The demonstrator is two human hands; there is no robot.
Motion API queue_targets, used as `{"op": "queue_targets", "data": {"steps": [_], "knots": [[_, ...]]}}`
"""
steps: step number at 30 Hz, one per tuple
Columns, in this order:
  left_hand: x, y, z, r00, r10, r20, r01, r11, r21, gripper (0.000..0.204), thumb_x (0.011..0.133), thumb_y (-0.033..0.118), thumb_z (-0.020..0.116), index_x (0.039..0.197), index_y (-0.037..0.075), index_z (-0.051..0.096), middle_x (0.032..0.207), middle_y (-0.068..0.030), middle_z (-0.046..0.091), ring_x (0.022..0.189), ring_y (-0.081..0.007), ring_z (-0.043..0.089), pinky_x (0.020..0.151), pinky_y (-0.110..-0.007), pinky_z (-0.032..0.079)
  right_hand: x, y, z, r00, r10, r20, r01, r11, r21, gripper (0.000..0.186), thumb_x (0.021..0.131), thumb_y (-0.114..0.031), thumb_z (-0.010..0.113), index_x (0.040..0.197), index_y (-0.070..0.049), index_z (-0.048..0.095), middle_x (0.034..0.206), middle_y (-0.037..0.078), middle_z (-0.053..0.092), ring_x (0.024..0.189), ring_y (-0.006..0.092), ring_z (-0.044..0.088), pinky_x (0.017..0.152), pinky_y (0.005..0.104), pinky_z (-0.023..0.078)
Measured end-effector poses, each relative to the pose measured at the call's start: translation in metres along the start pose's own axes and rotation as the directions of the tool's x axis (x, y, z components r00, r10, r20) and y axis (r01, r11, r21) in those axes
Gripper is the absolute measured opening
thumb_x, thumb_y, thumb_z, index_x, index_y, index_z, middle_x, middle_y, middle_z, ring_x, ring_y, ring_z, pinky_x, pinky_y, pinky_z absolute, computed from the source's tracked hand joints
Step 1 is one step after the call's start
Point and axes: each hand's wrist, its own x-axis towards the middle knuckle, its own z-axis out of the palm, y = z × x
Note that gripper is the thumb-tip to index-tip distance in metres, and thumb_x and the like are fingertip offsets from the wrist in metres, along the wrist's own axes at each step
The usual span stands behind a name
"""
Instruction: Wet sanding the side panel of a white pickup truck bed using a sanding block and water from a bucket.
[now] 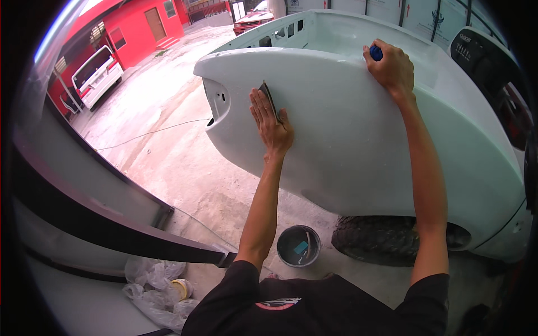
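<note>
A white pickup bed panel (347, 145) fills the middle, its rear end cut out with an empty light opening. My left hand (271, 120) presses a dark thin sheet (268, 92), like sandpaper, against the panel's face, fingers straight and close together, thumb at the sheet's edge. My right hand (392, 67) is at the panel's top rail, fingers curled round a small blue object (376, 52), partly hidden. Below the panel stands a dark bucket (288, 259) with water, a light-blue piece and a pale stick-like item inside.
A rear tire (375, 241) sits low right. A dark-edged grey panel (78, 201) and crumpled plastic (151, 274) occupy the lower left. A cable crosses the concrete yard (162, 140). A parked white vehicle (98, 75) and red building (134, 31) stand behind; stacked boards line the back right.
</note>
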Motion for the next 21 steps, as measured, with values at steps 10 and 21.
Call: {"op": "queue_targets", "data": {"steps": [10, 21], "knots": [[-0.021, -0.015, 0.005, 0.998, 0.001, -0.068, -0.001, 1.000, -0.001, 0.056, 0.104, 0.020, 0.039, 0.154, -0.005, 0.029, 0.162, -0.0237, 0.025, 0.152, -0.0363, 0.020, 0.125, -0.047, 0.018, -0.001, -0.002, 0.001, 1.000, 0.011, 0.024, -0.011, 1.000, -0.023, 0.030, 0.090, -0.039, 0.063, 0.091, -0.010, 0.072, 0.086, 0.015, 0.074, 0.078, 0.0385, 0.070, 0.071, 0.0447, 0.056], [-0.028, -0.004, 0.003, 0.997, -0.009, -0.081, 0.006, 0.999, -0.039, 0.054, 0.098, 0.008, 0.042, 0.149, -0.008, 0.037, 0.157, -0.0268, 0.033, 0.150, -0.0395, 0.024, 0.125, -0.043, 0.018, -0.002, -0.002, 0.000, 1.000, -0.002, 0.006, 0.002, 1.000, -0.021, 0.030, 0.089, -0.038, 0.064, 0.090, -0.009, 0.071, 0.085, 0.015, 0.073, 0.078, 0.0380, 0.070, 0.070, 0.0449, 0.056]]}}
